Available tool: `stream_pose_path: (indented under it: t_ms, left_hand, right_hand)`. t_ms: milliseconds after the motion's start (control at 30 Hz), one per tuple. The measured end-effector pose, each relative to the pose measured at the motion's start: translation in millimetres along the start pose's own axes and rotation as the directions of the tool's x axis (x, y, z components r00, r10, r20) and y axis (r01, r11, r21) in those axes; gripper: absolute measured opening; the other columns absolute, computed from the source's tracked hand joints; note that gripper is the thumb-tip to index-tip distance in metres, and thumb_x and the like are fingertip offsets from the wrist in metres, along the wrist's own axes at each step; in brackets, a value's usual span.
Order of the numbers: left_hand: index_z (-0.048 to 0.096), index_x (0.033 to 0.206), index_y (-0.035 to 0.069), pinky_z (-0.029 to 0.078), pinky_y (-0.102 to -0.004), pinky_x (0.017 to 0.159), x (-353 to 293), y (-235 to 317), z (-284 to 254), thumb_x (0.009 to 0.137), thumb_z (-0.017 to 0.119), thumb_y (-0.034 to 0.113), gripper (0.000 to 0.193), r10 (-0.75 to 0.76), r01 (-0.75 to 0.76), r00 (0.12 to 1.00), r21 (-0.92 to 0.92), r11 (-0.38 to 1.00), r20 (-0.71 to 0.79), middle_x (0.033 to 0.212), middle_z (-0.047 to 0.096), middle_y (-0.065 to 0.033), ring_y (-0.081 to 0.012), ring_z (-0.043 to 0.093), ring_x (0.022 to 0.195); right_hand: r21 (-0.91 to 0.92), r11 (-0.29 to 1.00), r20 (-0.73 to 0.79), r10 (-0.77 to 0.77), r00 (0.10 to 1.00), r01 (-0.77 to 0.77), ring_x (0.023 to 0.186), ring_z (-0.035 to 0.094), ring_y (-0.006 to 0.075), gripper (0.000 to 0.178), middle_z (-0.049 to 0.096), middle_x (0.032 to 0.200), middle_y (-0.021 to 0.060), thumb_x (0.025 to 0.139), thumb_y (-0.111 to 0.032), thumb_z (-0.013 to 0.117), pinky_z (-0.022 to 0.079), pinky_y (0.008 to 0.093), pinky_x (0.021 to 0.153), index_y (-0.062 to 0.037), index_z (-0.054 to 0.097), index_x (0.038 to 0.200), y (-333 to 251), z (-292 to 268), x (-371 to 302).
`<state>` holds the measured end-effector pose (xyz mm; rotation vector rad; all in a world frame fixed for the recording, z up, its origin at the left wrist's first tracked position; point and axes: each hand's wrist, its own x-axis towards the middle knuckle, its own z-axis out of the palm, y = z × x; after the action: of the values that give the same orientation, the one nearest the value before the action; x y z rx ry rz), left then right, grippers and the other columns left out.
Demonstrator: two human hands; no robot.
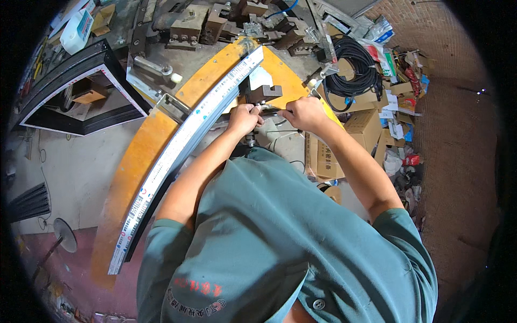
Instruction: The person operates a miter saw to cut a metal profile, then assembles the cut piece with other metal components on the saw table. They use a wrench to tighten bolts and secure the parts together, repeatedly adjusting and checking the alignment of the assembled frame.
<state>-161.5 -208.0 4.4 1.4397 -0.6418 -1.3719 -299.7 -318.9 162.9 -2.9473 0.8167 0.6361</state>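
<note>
My left hand is closed, its fingers pinched together just below a dark notched metal block. What it grips is too small to make out. To the right, my right hand forms a fist around something mostly hidden; a thin dark rod-like end shows at its fingers, pointing toward my left hand. A long grey profile with white printed film runs diagonally past my left forearm. It lies along a yellow-orange plate, and its upper end is near the block.
At the left stands a black frame beside a white jug. Heavy metal blocks sit at the back. A coiled black hose and cardboard boxes are at the right. A round metal disc is low left.
</note>
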Motion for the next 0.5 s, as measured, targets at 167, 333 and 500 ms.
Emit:
stream_pose_path:
  t_ms: [167,333,500]
  left_hand:
    - [0.068,0.101,-0.005,0.056,-0.0332,0.067,2.1,-4.9,-2.2,0.106,0.054,0.024,0.033,-0.032,0.032,0.999,0.008,0.999,0.024,0.081,0.075,-0.0135,-0.0184,0.07,0.069]
    - [0.069,0.104,-0.005,0.056,-0.0323,0.07,-0.3,-10.8,-2.8,0.108,0.053,0.023,0.033,-0.074,0.075,0.997,0.037,0.997,-0.015,0.082,0.075,-0.0127,-0.0178,0.07,0.071]
    - [0.07,0.104,-0.006,0.055,-0.0299,0.07,-7.6,-3.5,-4.4,0.108,0.052,0.023,0.035,-0.116,0.116,0.993,-0.002,0.993,-0.038,0.08,0.074,-0.01,-0.0149,0.069,0.07]
  right_hand:
    - [0.106,0.994,0.067,-0.03,0.997,0.022,0.078,0.07,0.0396,0.034,0.071,0.077,0.0174,0.094,-0.041,0.067,0.055,0.0502,0.071,-0.0084,0.076,0.088,6.7,-1.7,1.1]
    - [0.55,0.834,0.119,-0.118,0.986,0.034,0.094,0.071,0.041,0.033,0.073,0.094,0.0243,0.095,-0.036,0.067,0.055,0.0498,0.085,-0.0061,0.076,0.104,25.6,-20.0,-11.9]
    - [0.924,0.332,-0.079,-0.324,0.943,0.192,0.088,0.072,0.0301,0.026,0.075,0.095,0.0178,0.093,-0.024,0.075,0.055,0.0396,0.081,-0.0043,0.074,0.11,51.9,6.9,-7.0]
